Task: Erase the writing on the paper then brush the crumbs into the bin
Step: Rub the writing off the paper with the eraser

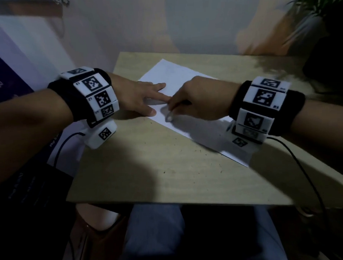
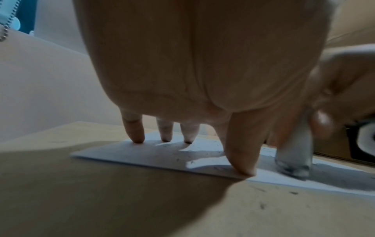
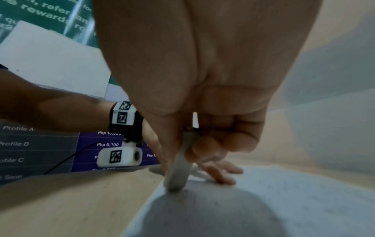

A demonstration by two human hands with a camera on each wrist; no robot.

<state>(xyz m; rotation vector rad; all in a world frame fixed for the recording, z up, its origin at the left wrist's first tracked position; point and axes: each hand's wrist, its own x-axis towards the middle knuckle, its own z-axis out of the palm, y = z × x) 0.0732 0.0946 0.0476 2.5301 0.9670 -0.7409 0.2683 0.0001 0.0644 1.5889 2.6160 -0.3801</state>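
A white sheet of paper lies at an angle on the wooden table. My left hand rests on the paper's left edge, fingers spread and straight, fingertips pressing it down. My right hand grips a white eraser upright, its grey-smudged tip touching the paper near the left edge. In the right wrist view the eraser stands on the paper between curled fingers. Dark crumbs are scattered on the table near the paper. No bin shows.
A potted plant stands at the table's far right corner. A purple and white printed banner stands to the left of the table. Cables hang from both wrist cameras. My knees are under the table's near edge.
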